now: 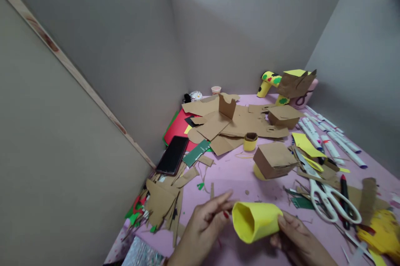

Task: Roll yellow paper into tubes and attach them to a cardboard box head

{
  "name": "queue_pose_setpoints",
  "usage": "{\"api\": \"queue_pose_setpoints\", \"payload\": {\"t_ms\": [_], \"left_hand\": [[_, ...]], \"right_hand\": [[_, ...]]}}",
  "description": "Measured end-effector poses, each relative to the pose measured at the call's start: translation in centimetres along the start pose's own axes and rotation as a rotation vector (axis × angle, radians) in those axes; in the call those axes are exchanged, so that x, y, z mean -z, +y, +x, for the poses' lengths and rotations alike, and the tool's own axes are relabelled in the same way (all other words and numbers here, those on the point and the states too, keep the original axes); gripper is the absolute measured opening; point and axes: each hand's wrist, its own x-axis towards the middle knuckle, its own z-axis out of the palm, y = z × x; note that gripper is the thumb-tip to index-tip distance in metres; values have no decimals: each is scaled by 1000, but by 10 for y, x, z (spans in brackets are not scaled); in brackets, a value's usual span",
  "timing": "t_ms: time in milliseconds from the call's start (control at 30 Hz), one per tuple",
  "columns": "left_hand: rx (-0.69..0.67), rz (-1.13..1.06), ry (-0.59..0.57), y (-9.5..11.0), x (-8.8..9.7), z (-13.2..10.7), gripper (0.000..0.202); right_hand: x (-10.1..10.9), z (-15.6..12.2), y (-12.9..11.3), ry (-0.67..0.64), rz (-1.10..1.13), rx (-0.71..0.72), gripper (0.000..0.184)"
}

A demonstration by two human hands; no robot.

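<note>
A yellow paper tube (254, 221), rolled and open at its left end, is held low in front of me above the pink table (231, 170). My right hand (296, 239) grips its right end from below and behind. My left hand (203, 228) is at the open end, fingers curled and pinched near the rim. Just beyond the tube stand a brown cardboard box (274, 160) and a small yellow-and-brown ring (250, 141).
White scissors (326, 197), a red pen (344, 193) and several markers (328, 137) lie at the right. A black phone (173, 154), red and green sheets and cardboard scraps (162, 203) lie at the left. Flat cardboard pieces (231, 122) and a yellow spotted model (270, 83) stand behind. Grey walls enclose the table.
</note>
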Motion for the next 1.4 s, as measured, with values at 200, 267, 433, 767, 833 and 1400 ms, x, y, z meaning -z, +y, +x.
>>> {"api": "queue_pose_setpoints", "payload": {"t_ms": [200,267,433,767,833,1400], "left_hand": [[-47,-270,-37,-31,-38,16,125],[-59,-295,37,-36,-55,23,120],[-118,-341,68,-31,-70,29,65],[-148,-196,160,-24,-64,40,36],[-180,-167,168,-22,-58,46,31],[-941,1072,31,52,43,172,20]], "right_hand": [[-13,3,3,-45,228,-96,25],[-20,5,6,-123,234,-74,23],[-30,12,8,-281,243,-90,29],[-40,25,11,-227,330,-102,26],[-35,32,17,-194,301,-81,29],[-39,25,-200,160,-1144,592,27]]}}
